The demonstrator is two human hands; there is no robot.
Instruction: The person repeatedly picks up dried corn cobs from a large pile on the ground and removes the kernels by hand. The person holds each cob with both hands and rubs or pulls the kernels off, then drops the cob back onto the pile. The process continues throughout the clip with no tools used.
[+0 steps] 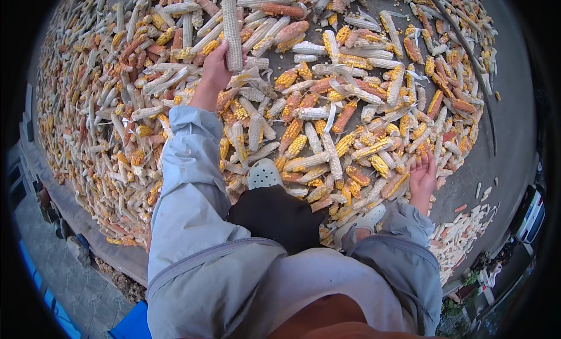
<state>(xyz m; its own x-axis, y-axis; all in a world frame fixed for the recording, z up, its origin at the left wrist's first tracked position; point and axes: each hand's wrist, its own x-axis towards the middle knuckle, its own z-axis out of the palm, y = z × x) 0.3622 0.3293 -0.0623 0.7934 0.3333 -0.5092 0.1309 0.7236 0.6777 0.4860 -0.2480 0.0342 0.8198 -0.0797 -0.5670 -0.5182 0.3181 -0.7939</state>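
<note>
Nearest the lens: pale shirt front (327,269) and grey-blue jacket (216,280), then a black rounded item (274,216) below, exact kind unclear. Pale clog (264,174) in among the corn, second clog (368,218) nearer the right hand. Corn spread (99,111) covers most of the dark slab (514,99), thick toward its left edge, thinner toward its right edge; cobs white, yellow and reddish, many only partly kernelled.

Left hand (216,70): fingers closed round the lower end of a pale corn cob (231,29), cob near upright in view, top reaching toward the slab's far edge. Right hand (422,178): palm turned up, fingers half open and loosely curled, fingertips against or just over cobs at the right side of the spread. No cob clearly gripped there; can't tell if something small sits in the fingers.

Other: long dark strip (476,64) crossing the spread near the slab's right edge; small pile of stripped cobs (461,237) at the near right, apart from the main spread.

Risks, my judgement: cob held by one end only, so a loose grip could let it tip or drop and get lost among lookalikes. Loose cobs could roll under a clog if weight shifts, costing footing. Right fingers could snag on husk or rough cob ends.
</note>
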